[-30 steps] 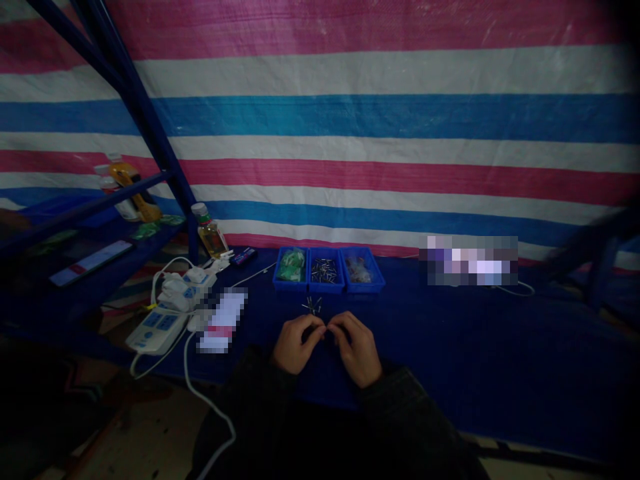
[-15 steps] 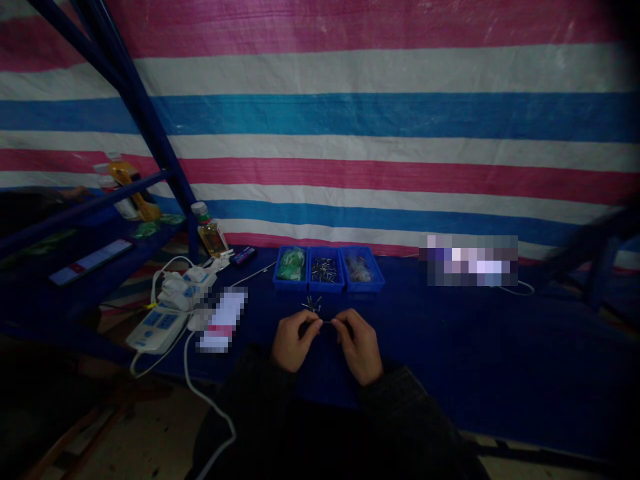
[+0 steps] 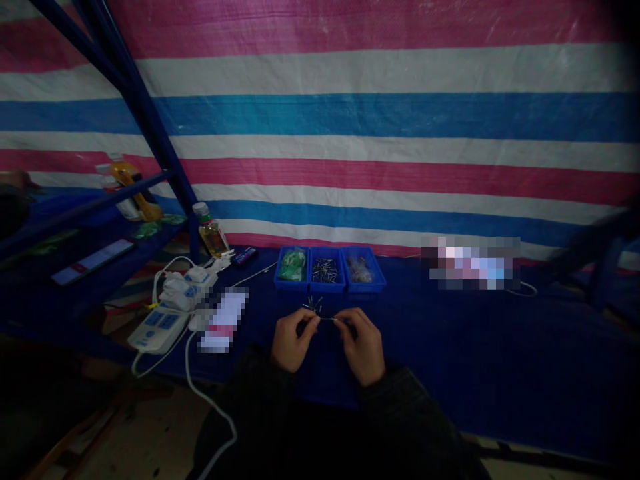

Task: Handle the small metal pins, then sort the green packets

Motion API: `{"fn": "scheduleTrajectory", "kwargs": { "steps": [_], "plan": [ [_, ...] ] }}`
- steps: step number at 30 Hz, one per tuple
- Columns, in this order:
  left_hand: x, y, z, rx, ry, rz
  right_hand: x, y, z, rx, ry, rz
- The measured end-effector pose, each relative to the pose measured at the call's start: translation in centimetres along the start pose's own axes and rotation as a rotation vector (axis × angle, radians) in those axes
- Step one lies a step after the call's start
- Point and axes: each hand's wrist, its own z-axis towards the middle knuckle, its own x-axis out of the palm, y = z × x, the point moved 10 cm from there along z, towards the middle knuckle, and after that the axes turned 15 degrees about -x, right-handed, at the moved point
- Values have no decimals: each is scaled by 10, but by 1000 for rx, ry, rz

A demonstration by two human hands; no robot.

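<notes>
My left hand [image 3: 291,341] and my right hand [image 3: 363,345] face each other low over the blue table. Each has thumb and forefinger pinched on one end of a thin metal pin [image 3: 327,319], which spans the gap between them; its exact kind is too small to make out. Several loose metal pins [image 3: 313,304] lie just beyond my left fingertips. Behind them stand three joined blue bins: the left bin [image 3: 292,287] holds green-and-clear plastic bags, the middle bin [image 3: 327,288] metal pins, the right bin [image 3: 367,288] a clear bag of small parts.
To the left are a white power strip [image 3: 155,328] with plugs and cables, a blurred-out phone [image 3: 225,320] and a bottle [image 3: 212,232]. A blurred lit object [image 3: 475,261] lies far right. Another person's hand [image 3: 19,179] shows above the neighbouring table at far left.
My hands have drawn slightly apart, so more of the pin shows between the fingertips. At far left, the other person's hand has shifted left and upward.
</notes>
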Motion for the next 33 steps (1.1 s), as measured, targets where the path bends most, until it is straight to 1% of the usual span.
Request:
{"fn": "scheduleTrajectory", "kwargs": {
  "steps": [2, 4, 6, 7, 8, 9, 10, 12, 13, 15, 17, 20, 22, 26, 30, 33],
  "plan": [
    [-7, 3, 0, -13, -49, -32, -6, 0, 5, -11, -26, -54],
    [-15, 7, 0, -36, -106, -65, -12, 0, 18, -27, -45, -99],
    [-19, 12, 1, -54, -140, -80, -20, -4, 37, -29, -82, -149],
    [-19, 13, 1, -58, -144, -82, -26, -8, 48, -13, -124, -184],
    [-19, 14, 1, -59, -143, -83, -32, -15, 59, 25, -168, -217],
    [-19, 15, 1, -58, -140, -86, -35, -22, 69, 60, -185, -241],
    [-19, 15, 2, -56, -137, -92, -34, -28, 80, 84, -171, -265],
    [-20, 15, 2, -56, -140, -114, -22, -38, 94, 94, -53, -307],
    [-20, 15, 2, -58, -143, -130, -16, -43, 96, 96, -5, -332],
    [-22, 15, 1, -63, -148, -169, -8, -49, 89, 92, 37, -363],
    [-23, 15, 1, -70, -150, -206, 2, -51, 74, 53, 82, -342],
    [-22, 15, 1, -80, -147, -233, 14, -46, 54, -47, 156, -295],
    [-21, 16, 0, -84, -146, -235, 23, -41, 47, -99, 228, -274],
    [-20, 18, 1, -85, -143, -239, 38, -36, 42, -123, 345, -264],
    [-19, 18, 1, -79, -131, -246, 50, -35, 38, -125, 419, -256],
    [-18, 19, 1, -82, -123, -249, 53, -37, 35, -122, 452, -256]
  ]
}}
